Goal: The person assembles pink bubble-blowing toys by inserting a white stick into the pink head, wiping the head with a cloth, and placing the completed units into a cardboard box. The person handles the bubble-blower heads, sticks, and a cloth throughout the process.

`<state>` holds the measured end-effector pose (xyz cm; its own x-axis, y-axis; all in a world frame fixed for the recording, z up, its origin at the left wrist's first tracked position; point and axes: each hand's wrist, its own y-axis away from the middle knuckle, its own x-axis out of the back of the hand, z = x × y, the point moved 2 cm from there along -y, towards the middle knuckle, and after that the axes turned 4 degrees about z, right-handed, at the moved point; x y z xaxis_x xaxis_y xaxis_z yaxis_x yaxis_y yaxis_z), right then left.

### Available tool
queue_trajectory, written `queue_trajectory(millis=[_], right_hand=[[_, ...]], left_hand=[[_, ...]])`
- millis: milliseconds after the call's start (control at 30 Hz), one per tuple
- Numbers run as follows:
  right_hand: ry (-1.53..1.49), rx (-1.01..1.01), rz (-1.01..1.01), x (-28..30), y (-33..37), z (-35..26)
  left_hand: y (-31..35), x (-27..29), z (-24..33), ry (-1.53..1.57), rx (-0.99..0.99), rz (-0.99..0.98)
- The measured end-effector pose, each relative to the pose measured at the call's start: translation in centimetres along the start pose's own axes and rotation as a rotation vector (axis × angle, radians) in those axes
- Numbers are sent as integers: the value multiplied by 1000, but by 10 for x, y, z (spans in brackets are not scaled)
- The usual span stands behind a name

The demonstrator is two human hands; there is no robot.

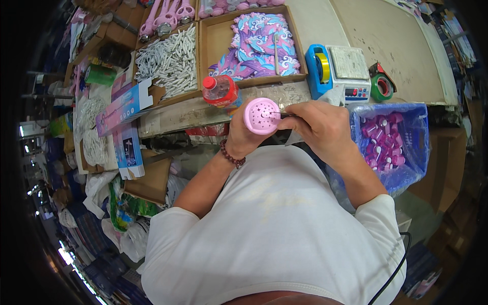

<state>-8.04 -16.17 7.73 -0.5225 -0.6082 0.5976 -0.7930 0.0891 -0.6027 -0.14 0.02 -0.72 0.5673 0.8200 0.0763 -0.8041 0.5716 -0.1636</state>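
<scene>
Close in front of my body, my left hand (240, 136) is wrapped round a pink round plastic part (257, 122). The part's face points up and is pierced with small star-shaped holes. My right hand (323, 127) pinches a thin dark tool (281, 113), whose tip meets the right side of that face. The fingers cover most of the tool, so its kind cannot be made out. A red-capped plastic bottle (220, 91) stands just beyond my left hand.
Cardboard trays hold white parts (173, 61) and purple-blue patterned pieces (267, 40). To the right are a blue tape dispenser (315, 71), a scale (351, 71), a green tape roll (381, 87) and a plastic-lined blue bin (417, 137) of magenta parts. Printed boxes (124, 114) lie left.
</scene>
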Motion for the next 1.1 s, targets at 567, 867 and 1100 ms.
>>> queue_trajectory(millis=[567, 867, 1100], right_hand=[[123, 11, -70, -1, -2, -4], [142, 114, -67, -2, -2, -2], [88, 99, -13, -7, 1, 5]], left_hand=[[1, -4, 4, -40, -98, 6], [2, -6, 0, 20, 10, 11], [1, -7, 0, 34, 54, 16]])
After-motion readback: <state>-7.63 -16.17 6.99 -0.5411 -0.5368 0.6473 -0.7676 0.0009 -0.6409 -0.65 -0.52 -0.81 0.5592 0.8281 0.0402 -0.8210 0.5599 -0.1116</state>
